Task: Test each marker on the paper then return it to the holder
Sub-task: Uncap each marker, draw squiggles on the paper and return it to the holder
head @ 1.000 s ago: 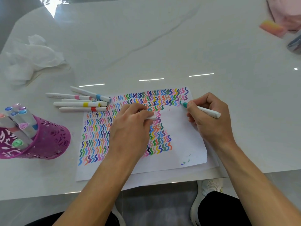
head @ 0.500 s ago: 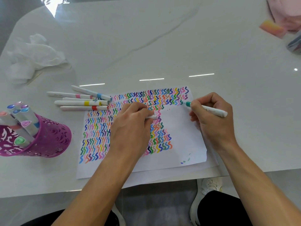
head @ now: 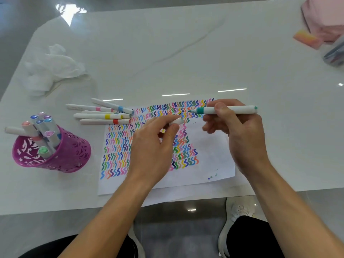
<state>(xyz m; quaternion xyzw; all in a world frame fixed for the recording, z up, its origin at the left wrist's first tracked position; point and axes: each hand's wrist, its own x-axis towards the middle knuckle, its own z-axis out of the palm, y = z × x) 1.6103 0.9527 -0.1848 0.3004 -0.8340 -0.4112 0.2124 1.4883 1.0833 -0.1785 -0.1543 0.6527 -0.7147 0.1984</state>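
Note:
A white sheet of paper point(head: 208, 149) covered with rows of coloured squiggles lies on the table in front of me. My right hand point(head: 240, 133) grips a white marker with a teal band point(head: 227, 110), held level just above the paper's top edge, its uncapped tip pointing left. My left hand point(head: 154, 146) rests over the paper and pinches the marker's white cap point(head: 176, 121) between thumb and forefinger, a short way left of the tip. A purple perforated holder point(head: 61, 157) stands at the left with several markers in it.
Several capped markers point(head: 102, 116) lie side by side just left of the paper's top corner. Crumpled white tissue point(head: 54, 67) sits at the far left. A pink-orange eraser point(head: 307, 39) and pink cloth point(head: 323, 15) occupy the far right corner. The table's near edge runs below the paper.
My right hand has lifted the teal marker off the paper and turned it level, tip pointing left. My left hand has raised the cap slightly toward the tip.

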